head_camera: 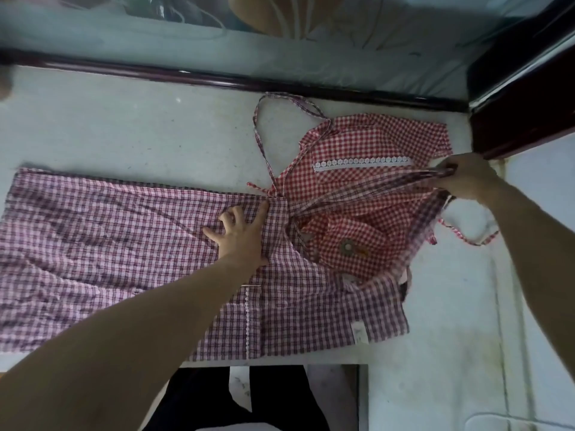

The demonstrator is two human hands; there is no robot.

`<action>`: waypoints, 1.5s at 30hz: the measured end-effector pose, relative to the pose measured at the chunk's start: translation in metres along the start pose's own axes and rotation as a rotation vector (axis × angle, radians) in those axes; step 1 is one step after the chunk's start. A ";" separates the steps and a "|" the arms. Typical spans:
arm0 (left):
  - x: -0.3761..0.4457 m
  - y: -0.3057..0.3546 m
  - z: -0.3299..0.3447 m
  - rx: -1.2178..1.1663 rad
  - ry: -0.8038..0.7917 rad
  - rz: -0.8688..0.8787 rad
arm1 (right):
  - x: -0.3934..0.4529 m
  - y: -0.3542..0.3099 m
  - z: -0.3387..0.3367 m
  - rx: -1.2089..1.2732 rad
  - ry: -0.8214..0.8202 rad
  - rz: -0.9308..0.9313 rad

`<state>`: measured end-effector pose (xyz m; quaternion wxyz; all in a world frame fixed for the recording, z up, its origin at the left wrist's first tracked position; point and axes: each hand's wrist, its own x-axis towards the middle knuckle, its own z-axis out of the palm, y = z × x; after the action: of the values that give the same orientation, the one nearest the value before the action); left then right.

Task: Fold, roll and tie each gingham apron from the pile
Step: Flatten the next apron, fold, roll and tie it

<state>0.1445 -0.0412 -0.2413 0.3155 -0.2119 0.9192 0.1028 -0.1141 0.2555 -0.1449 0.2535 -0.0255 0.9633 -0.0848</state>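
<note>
A dark purple-and-pink gingham apron (93,244) lies spread flat across the white table (124,129), reaching from the left edge to the middle right. My left hand (241,233) presses on its upper edge with fingers spread. My right hand (466,175) grips the apron's straps (373,191) and holds them taut out to the right. Under the straps lies a crumpled red-and-white gingham apron (357,144) with a white lace strip and a round decoration; its neck loop (280,101) lies toward the table's back edge.
A dark wooden frame (217,79) runs along the back of the table, and a dark post (513,119) stands at the right. The table's front edge is near my dark-clothed legs (249,399). Pale floor tiles (435,368) show at the lower right.
</note>
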 end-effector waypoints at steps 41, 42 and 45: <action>-0.051 0.053 0.052 -0.037 -0.045 0.112 | -0.218 0.084 0.196 0.961 -0.034 0.281; -0.051 0.055 0.052 -0.012 -0.048 0.112 | -0.218 0.088 0.197 1.006 -0.103 0.294; -0.052 0.059 0.053 0.020 -0.059 0.105 | -0.224 0.087 0.193 0.963 -0.471 0.262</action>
<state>0.1826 0.0452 -0.2470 0.3390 -0.1571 0.9203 0.1161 0.1753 0.3324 -0.2168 0.4535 0.1951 0.7279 -0.4758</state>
